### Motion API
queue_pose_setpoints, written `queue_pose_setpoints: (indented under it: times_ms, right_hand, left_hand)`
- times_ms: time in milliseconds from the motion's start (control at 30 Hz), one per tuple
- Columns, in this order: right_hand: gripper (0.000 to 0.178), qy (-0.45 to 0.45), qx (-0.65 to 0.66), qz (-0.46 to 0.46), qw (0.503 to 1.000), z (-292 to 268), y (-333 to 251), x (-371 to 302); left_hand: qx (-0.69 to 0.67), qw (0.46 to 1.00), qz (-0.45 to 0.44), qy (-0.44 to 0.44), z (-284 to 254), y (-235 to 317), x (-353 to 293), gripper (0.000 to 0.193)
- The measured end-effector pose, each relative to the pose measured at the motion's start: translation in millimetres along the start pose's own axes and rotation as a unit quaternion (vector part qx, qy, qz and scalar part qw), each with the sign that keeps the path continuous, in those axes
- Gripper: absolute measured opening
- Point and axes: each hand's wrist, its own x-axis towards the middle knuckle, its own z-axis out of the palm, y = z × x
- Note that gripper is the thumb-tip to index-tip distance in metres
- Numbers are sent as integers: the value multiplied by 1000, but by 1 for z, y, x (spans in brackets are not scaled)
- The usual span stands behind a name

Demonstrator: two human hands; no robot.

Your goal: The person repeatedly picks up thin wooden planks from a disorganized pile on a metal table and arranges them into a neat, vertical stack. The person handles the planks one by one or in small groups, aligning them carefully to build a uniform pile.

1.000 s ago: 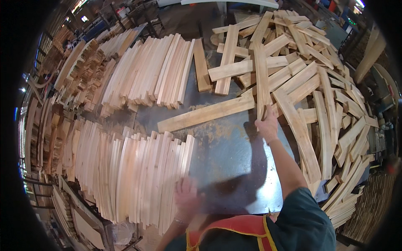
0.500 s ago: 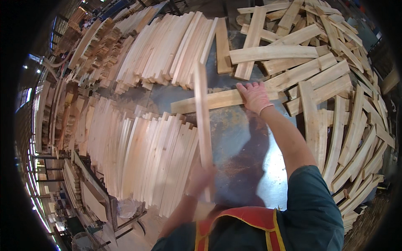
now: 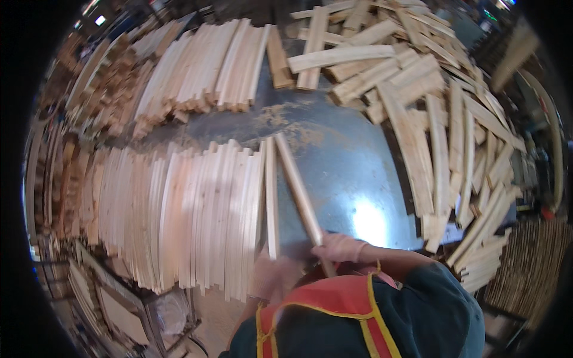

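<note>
The right hand now grips a slanting board near the red apron. Another board now sits alongside the near row; none crosses the tabletop anymore.

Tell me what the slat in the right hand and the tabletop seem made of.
The slat in the right hand looks like bare wood: pale and dull, without gloss. The tabletop is probably smooth metal, being grey with a bright glare, though a coating is possible.
</note>
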Motion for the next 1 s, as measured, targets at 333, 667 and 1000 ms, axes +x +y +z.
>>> queue_pose_setpoints:
  times_ms: [333,667,1000]
  right_hand:
    - [51,8,-120,-282,952,55,-87,51]
    - [69,717,57,166,675,-247,276,-97]
    - [57,453,236,174,842,-300,388,-95]
  left_hand:
    - [279,894,222,272,2,-35,38,79]
    - [257,933,249,23,79,64,51,83]
    - [21,965,100,-241,231,151,136,75]
